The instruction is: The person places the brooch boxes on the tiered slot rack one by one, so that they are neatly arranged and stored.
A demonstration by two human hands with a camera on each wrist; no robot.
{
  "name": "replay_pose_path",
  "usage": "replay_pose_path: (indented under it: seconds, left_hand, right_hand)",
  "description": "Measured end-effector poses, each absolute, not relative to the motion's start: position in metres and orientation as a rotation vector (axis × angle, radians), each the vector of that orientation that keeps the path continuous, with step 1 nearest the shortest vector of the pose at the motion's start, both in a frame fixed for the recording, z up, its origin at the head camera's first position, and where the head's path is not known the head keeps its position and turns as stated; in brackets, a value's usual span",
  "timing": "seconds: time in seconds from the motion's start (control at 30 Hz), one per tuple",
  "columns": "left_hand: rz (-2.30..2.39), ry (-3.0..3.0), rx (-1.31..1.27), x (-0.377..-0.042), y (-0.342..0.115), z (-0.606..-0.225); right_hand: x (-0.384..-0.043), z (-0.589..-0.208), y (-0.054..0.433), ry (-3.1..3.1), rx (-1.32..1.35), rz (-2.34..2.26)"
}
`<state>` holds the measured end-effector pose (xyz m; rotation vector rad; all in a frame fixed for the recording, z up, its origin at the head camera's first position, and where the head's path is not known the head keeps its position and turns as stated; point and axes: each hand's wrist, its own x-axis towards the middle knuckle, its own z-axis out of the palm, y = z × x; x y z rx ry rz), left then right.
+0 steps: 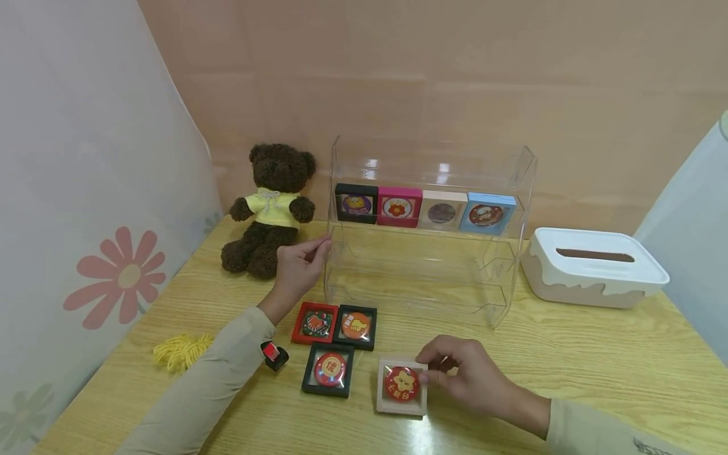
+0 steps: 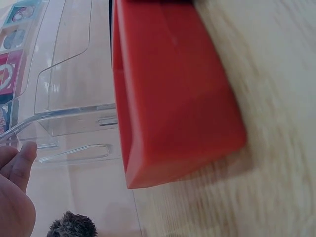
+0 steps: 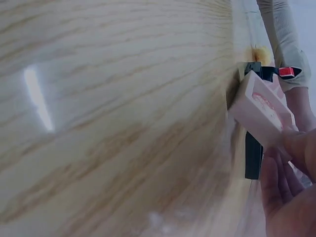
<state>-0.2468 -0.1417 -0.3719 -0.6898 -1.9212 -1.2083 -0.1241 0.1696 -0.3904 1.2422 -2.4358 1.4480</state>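
My right hand [image 1: 469, 376] pinches the right side of a pale beige square frame [image 1: 402, 414] holding a red badge with a yellow star. In the right wrist view this frame [image 3: 256, 116] is tilted and clear of the table, thumb on one face and fingers behind. My left hand [image 1: 300, 268] pinches the left side edge of a clear acrylic display rack [image 1: 421, 249]. On its middle tier stand a black frame [image 1: 341, 215], a magenta frame [image 1: 399, 222], a beige frame [image 1: 443, 196] and a light blue frame [image 1: 491, 200].
Left of centre lie a red frame [image 1: 297, 333], a black thumbs-up frame [image 1: 371, 341] and another black frame [image 1: 325, 390]. A teddy bear [image 1: 275, 202] sits behind my left hand. Yellow cord [image 1: 181, 352] lies at left. A white-lidded tissue box [image 1: 597, 278] stands at right.
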Motion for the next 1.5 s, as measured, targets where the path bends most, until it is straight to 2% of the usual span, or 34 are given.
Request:
replay_pose_path:
  seconds: [0.37,1.5]
  left_hand:
    - [-1.192,-1.923,-0.694,-0.247,-0.142,-0.373]
    - [-1.214,-1.94,-0.698,-0.244,-0.143,-0.375]
  right_hand:
    - [-0.13,-0.386,0.18,-2.344,1.214,1.429]
    - [-0.173,-0.355,0.19,-2.252,0.758,1.047]
